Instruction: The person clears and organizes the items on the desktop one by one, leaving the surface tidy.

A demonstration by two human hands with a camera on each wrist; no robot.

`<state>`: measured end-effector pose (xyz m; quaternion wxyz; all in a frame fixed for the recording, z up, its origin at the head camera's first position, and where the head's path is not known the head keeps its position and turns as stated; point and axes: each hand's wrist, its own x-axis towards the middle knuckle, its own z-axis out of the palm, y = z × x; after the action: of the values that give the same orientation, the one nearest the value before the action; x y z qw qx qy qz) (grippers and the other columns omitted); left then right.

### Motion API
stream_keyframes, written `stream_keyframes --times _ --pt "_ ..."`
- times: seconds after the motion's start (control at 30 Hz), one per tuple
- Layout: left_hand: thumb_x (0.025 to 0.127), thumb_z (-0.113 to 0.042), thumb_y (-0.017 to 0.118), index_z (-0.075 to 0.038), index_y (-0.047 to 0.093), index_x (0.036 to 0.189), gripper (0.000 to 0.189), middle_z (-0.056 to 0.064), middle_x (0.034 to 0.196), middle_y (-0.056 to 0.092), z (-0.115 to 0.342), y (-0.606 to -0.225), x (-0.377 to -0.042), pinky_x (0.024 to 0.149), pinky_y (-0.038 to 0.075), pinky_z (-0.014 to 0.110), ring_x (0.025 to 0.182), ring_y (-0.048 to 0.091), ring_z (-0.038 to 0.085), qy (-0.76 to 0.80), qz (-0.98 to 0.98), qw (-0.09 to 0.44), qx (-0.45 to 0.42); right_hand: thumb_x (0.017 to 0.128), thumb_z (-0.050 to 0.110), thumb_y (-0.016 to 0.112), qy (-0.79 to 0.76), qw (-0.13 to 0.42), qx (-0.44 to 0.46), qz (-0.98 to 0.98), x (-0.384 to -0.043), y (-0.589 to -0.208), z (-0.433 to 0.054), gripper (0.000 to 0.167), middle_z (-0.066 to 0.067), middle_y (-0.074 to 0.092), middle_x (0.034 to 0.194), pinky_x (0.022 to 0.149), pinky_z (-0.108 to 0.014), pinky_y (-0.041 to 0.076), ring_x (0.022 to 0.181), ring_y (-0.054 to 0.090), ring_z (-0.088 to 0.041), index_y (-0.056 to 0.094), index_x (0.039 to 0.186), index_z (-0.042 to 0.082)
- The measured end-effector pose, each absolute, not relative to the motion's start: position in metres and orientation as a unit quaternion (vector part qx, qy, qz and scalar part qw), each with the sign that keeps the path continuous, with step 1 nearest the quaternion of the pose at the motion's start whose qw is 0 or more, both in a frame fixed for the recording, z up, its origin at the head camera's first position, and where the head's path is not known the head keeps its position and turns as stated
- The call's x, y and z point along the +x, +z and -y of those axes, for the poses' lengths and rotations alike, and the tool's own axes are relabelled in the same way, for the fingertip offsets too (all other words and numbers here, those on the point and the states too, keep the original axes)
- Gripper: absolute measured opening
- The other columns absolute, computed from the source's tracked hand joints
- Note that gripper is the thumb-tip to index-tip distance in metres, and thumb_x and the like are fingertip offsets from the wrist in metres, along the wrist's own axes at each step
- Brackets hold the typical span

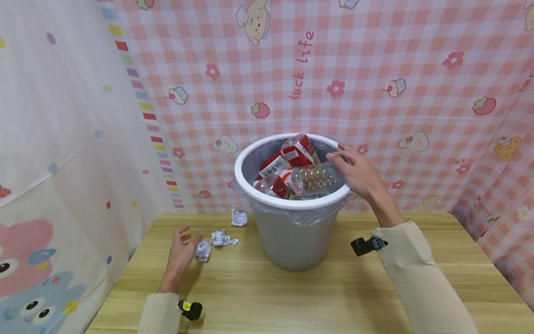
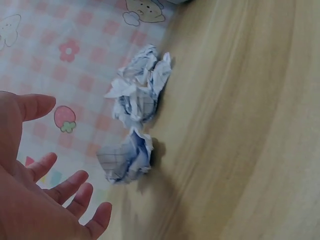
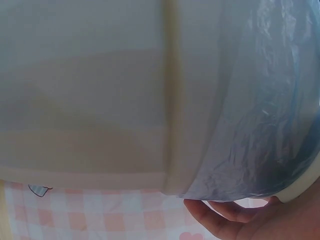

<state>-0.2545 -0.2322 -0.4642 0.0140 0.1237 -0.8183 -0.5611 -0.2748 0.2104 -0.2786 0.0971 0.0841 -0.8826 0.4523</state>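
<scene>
My left hand (image 1: 182,253), fingers spread and loosely bent, hovers beside a crumpled paper ball (image 1: 203,251) at the table's left. In the left wrist view, there is a gap between the fingers and that paper ball (image 2: 127,157); a second crumpled paper (image 2: 140,90) lies just beyond. Two more paper wads show in the head view, one (image 1: 223,238) close by and another (image 1: 239,217) near the bin. My right hand (image 1: 362,174) grips the white rim of the grey trash bin (image 1: 294,236) at its right side, with fingers outside against the clear liner (image 3: 255,130).
Inside the bin lie a clear ridged plastic bottle (image 1: 314,179), a red box (image 1: 298,150) and other red-and-white packaging (image 1: 273,166). The bin stands on a wooden table (image 1: 267,301). A pink checked cloth (image 1: 292,69) hangs behind, a white patterned one (image 1: 75,116) at left.
</scene>
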Motion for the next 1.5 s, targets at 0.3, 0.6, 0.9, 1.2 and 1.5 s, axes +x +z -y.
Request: stream_keyframes --times 0.3,0.6,0.9,1.2,1.5 --pt "0.095 -0.047 0.060 -0.007 0.016 0.155 0.084 0.030 0.153 0.025 0.238 -0.474 -0.254 0.114 0.025 0.057 0.140 0.028 0.045 -0.574 0.806 -0.020 0.141 0.099 0.055 0.047 0.453 0.098 0.090 0.882 -0.274 -0.278 -0.210 0.064 -0.012 0.021 0.163 0.117 -0.063 0.008 0.149 0.015 -0.041 0.060 0.132 0.002" --pt "0.094 -0.045 0.063 -0.008 0.018 0.154 0.083 0.029 0.152 0.028 0.238 -0.488 -0.259 0.115 0.022 0.056 0.138 0.031 0.043 -0.595 0.790 -0.026 0.145 0.099 0.056 0.046 0.450 0.094 0.086 0.884 -0.273 -0.277 -0.210 0.064 -0.011 0.020 0.164 0.116 -0.064 0.008 0.150 0.013 -0.040 0.060 0.132 0.003" --pt "0.092 -0.047 0.065 -0.011 0.018 0.156 0.087 0.028 0.157 0.023 0.242 -0.495 -0.261 0.117 0.011 0.058 0.145 0.022 0.042 -0.615 0.773 -0.064 0.139 0.100 0.053 0.045 0.446 0.094 0.091 0.885 -0.273 -0.277 -0.210 0.062 -0.012 0.019 0.164 0.116 -0.065 0.008 0.149 0.013 -0.042 0.060 0.133 0.002" --pt "0.091 -0.035 0.071 -0.010 0.026 0.153 0.081 0.025 0.151 0.027 0.241 -0.500 -0.263 0.114 0.021 0.056 0.136 0.028 0.040 -0.595 0.793 -0.078 0.108 0.101 0.053 0.045 0.449 0.089 0.087 0.885 -0.272 -0.277 -0.209 0.062 -0.011 0.019 0.164 0.115 -0.065 0.008 0.150 0.013 -0.041 0.059 0.133 0.002" --pt "0.085 -0.013 0.075 -0.011 0.040 0.145 0.069 0.020 0.146 0.039 0.240 -0.505 -0.259 0.113 0.026 0.053 0.132 0.038 0.035 -0.573 0.810 -0.077 0.097 0.101 0.053 0.044 0.449 0.086 0.088 0.885 -0.272 -0.277 -0.209 0.062 -0.010 0.018 0.165 0.115 -0.065 0.008 0.149 0.012 -0.042 0.059 0.134 0.003"
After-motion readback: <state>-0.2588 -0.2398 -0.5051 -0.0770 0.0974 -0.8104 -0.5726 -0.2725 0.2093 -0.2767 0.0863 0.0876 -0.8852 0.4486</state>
